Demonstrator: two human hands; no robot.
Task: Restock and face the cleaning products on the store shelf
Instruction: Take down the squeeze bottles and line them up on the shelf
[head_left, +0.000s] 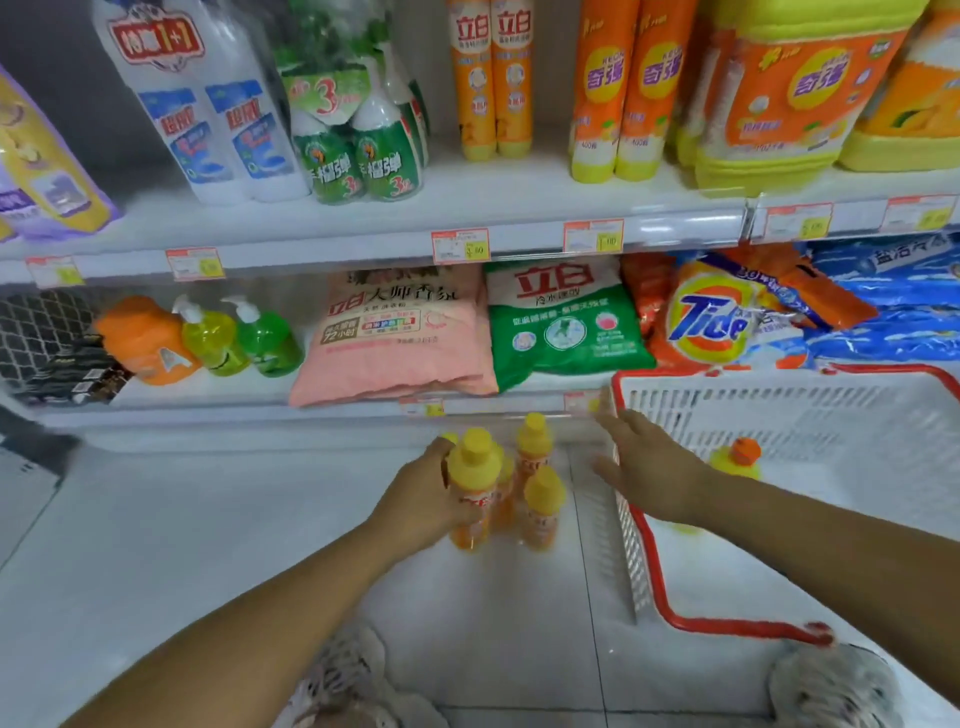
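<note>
left hand (423, 501) fingers wrapped round orange bottle (472, 462) | right hand (652, 467) fingers spread, holding nothing, near basket (779, 415) rim

I had my left hand (426, 499) stretched forward on a bare forearm, its fingers and thumb curled round a yellow-capped bottle (474, 486), with the cap standing just above the fingers. My right hand (647, 462) was out ahead too, palm down, fingers straight and spread, holding nothing, well apart from the left fingers.
</note>
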